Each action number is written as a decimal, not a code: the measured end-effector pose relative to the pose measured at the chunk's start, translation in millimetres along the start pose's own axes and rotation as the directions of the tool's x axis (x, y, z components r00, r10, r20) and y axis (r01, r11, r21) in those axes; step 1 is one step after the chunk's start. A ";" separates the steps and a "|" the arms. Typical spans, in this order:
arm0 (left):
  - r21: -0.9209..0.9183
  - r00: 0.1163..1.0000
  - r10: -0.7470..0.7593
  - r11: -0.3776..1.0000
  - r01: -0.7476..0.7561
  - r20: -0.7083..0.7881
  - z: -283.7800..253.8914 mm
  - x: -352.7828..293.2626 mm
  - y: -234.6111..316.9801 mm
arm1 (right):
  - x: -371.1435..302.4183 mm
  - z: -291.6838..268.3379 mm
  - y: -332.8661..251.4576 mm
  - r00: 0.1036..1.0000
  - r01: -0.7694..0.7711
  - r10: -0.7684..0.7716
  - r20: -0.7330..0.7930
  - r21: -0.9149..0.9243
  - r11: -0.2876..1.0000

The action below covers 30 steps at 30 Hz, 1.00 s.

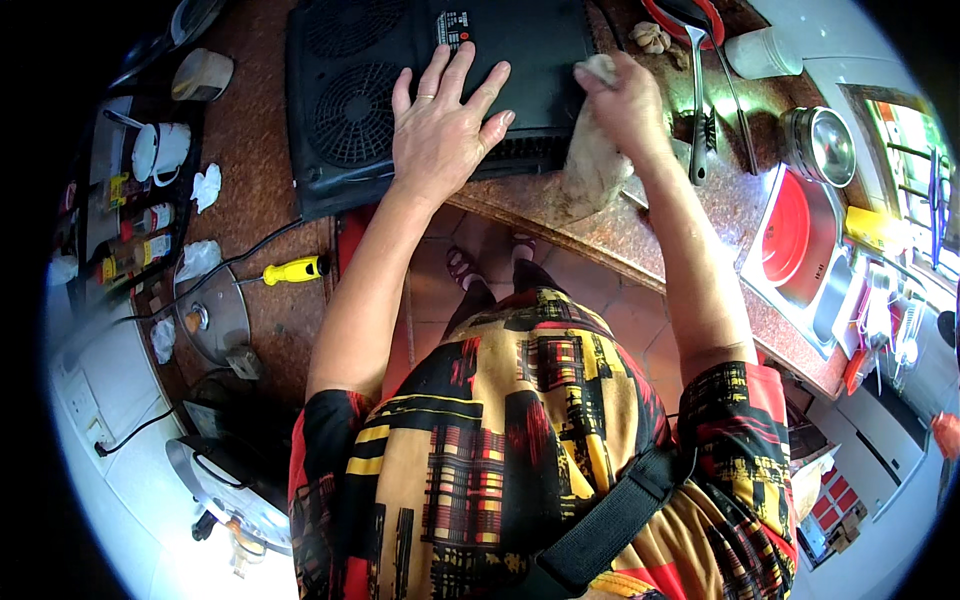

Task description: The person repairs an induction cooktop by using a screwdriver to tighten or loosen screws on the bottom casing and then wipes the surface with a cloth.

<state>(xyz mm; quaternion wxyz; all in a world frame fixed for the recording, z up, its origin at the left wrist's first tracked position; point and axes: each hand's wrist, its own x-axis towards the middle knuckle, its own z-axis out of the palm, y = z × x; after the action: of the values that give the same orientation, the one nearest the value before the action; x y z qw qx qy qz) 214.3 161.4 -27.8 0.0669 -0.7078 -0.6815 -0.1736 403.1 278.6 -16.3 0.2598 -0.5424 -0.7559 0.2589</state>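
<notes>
The black appliance (540, 75) is running past the top edge; at its right side, the right hand (624, 103) is hiding part of a pale cloth (592, 165).

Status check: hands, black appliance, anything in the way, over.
Left hand spread on black appliance. Right hand gripping pale cloth at appliance's right edge. Yellow screwdriver clear of both.

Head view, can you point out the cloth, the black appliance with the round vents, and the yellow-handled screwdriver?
Cloth (594, 168): head view, on the middle of its visible fabric.
Black appliance (543, 75): head view, on its flat panel.
Screwdriver (292, 270): head view, on its yellow handle.
</notes>
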 end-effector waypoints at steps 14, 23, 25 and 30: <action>0.030 1.000 0.009 1.000 -0.008 -0.027 2.3 -1.0 2.2 | -34.4 -10.0 -22.0 0.897 0.439 -0.403 0.179 -0.262 0.860; 0.051 0.996 0.000 0.999 0.005 -0.084 6.1 1.3 0.4 | -41.9 -1.6 -33.8 0.870 0.481 -0.471 0.145 -0.458 0.748; 0.055 0.997 -0.014 0.998 0.018 -0.076 5.2 -0.4 2.0 | -50.9 -7.7 -31.9 0.830 0.543 -0.511 0.225 -0.538 0.645; 0.028 0.996 -0.015 0.999 0.018 -0.093 5.8 0.4 0.7 | -61.0 -13.4 -38.8 0.818 0.565 -0.468 0.333 -0.611 0.554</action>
<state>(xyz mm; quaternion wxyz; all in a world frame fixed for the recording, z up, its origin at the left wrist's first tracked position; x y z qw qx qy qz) 215.9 163.6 -32.9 0.1072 -0.6923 -0.6859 -0.1969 402.3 211.1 12.7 0.0545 -0.3335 -0.9366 -0.0924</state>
